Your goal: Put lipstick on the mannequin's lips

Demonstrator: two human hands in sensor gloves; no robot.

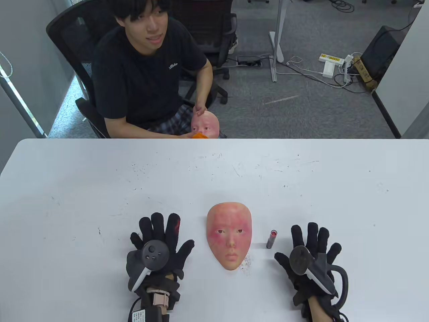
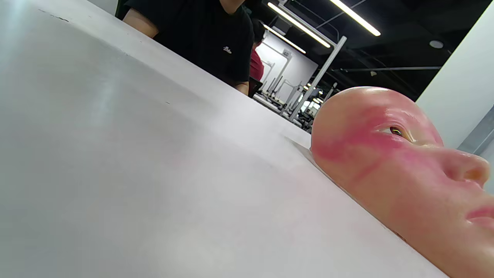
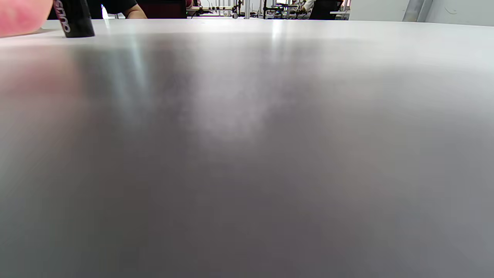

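Observation:
A flesh-coloured mannequin face (image 1: 229, 234) with red smears lies face up on the white table (image 1: 83, 188), chin toward me. It also shows in the left wrist view (image 2: 405, 173). An uncapped lipstick tube (image 1: 271, 238) with a red tip stands upright just right of the face; its dark base shows in the right wrist view (image 3: 76, 19). My left hand (image 1: 161, 245) lies flat on the table left of the face, fingers spread, holding nothing. My right hand (image 1: 310, 258) lies flat right of the lipstick, fingers spread, holding nothing.
A person in a black shirt (image 1: 147, 67) sits across the table and holds a second mannequin head (image 1: 205, 124) below the far edge. Reddish crumbs (image 1: 247, 263) lie by the face's chin. Scuff marks (image 1: 234, 164) cross the table's far half.

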